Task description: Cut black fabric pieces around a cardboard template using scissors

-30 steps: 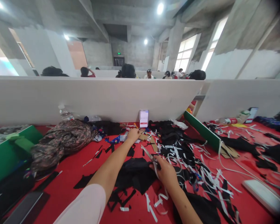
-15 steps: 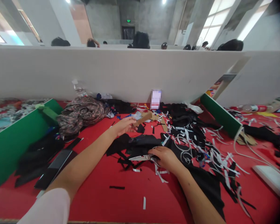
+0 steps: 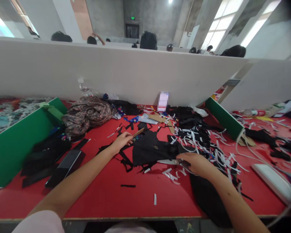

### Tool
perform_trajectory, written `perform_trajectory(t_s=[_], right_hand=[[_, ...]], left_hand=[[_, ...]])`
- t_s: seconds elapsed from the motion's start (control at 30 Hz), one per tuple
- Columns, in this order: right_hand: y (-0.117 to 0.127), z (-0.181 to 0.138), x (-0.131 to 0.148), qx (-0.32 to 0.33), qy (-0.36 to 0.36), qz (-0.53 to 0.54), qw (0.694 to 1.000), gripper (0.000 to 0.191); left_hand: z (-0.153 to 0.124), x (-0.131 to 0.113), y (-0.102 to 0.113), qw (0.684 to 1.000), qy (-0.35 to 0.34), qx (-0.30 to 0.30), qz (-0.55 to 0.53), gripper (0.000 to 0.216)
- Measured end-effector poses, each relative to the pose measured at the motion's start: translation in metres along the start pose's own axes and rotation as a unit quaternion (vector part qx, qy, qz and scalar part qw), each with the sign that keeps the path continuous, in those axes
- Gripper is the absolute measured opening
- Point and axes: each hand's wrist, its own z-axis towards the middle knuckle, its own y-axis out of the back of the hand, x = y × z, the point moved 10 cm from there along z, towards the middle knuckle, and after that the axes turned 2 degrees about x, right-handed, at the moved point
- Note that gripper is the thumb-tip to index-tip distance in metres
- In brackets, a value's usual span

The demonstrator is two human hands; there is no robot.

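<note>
My left hand (image 3: pixel 122 141) is closed on a flat brown cardboard piece (image 3: pixel 138 132), held edge-on just above the red table (image 3: pixel 99 194). A black fabric piece (image 3: pixel 151 149) lies on the table right of that hand. My right hand (image 3: pixel 196 163) grips the handles of a pair of scissors (image 3: pixel 171 161), whose blades point left and rest at the fabric's near edge. White and black strip offcuts (image 3: pixel 203 145) are scattered around and beyond my right hand.
A camouflage-patterned bundle (image 3: pixel 87 115) and a water bottle (image 3: pixel 83 89) sit at the back left by the white partition (image 3: pixel 111 71). Green dividers (image 3: pixel 19 139) bound the station on both sides. A dark flat device (image 3: pixel 66 163) lies left; a white flat object (image 3: pixel 273 181) lies right. Other people sit beyond the partition.
My left hand pulled back from the far clutter toward me, bringing the cardboard piece. My right hand lowered the scissors from upright to flat, blades pointing left. The camera tilted down.
</note>
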Motion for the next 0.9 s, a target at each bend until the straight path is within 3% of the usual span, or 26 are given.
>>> perform_trajectory(t_s=[0.13, 0.2, 0.23, 0.37, 0.5, 0.63, 0.77, 0.9], right_hand=[[0.013, -0.006, -0.037, -0.041, -0.068, -0.074, 0.994, 0.048], [0.024, -0.006, -0.042, -0.079, -0.097, -0.08, 0.989, 0.045], [0.028, -0.005, -0.038, -0.098, -0.1, -0.076, 0.987, 0.042], [0.028, 0.007, 0.01, -0.127, -0.031, -0.037, 0.991, 0.036], [-0.002, 0.023, 0.051, -0.055, 0.036, -0.031, 0.997, 0.037], [-0.012, 0.029, 0.038, -0.025, 0.029, -0.059, 0.998, 0.036], [-0.006, 0.03, 0.004, -0.022, 0.005, -0.09, 0.996, 0.039], [-0.001, 0.032, -0.009, -0.023, 0.012, -0.091, 0.995, 0.045]], left_hand=[[-0.026, -0.013, -0.009, 0.996, -0.05, 0.004, 0.071, 0.021], [-0.043, -0.026, -0.018, 0.99, -0.088, 0.016, 0.109, 0.017], [-0.051, -0.033, -0.023, 0.983, -0.115, 0.023, 0.14, 0.014], [-0.074, -0.057, -0.038, 0.895, -0.238, 0.016, 0.377, 0.011], [-0.075, -0.044, -0.033, 0.83, -0.216, -0.009, 0.514, 0.017], [-0.082, -0.033, -0.03, 0.791, -0.189, -0.023, 0.581, 0.025], [-0.088, -0.03, -0.034, 0.786, -0.168, -0.024, 0.595, 0.027], [-0.082, -0.027, -0.027, 0.814, -0.136, -0.022, 0.564, 0.025]])
